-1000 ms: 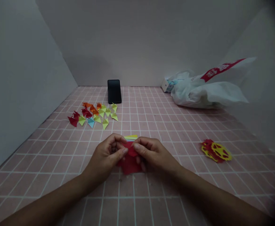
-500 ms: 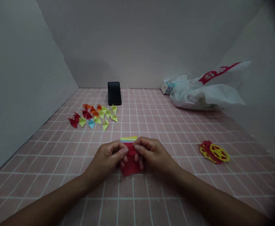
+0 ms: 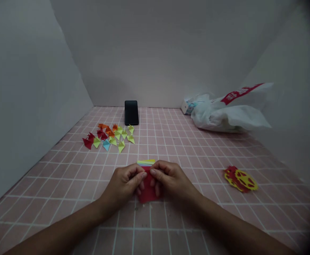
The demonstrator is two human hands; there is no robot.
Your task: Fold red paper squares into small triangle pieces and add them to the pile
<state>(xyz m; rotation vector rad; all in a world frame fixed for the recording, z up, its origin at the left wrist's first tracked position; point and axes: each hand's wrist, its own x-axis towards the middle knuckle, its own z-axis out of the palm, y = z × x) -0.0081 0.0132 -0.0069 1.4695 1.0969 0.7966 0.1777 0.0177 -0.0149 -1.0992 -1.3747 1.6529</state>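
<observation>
Both hands meet over red paper (image 3: 148,193) at the middle of the pink tiled surface. My left hand (image 3: 128,180) pinches the top left of a small red piece between thumb and forefinger. On its right side, my right hand (image 3: 168,177) pinches the same piece. The fingertips are close together, and the other fingers curl beneath. The folds between the fingers are too small to make out. Just behind the hands, yellow, green and blue sheets (image 3: 146,162) stick out.
Several folded paper figures (image 3: 112,136) in red, orange, yellow and blue lie at the back left. A black phone (image 3: 131,112) leans behind them. Red and yellow cut-outs (image 3: 241,180) lie at the right. A white plastic bag (image 3: 224,115) and a small box (image 3: 187,106) stand at the back right.
The view has tilted up slightly, so everything sits lower in the picture. Both hands keep their pinch on the red paper, with the fingertips a little closer together.
</observation>
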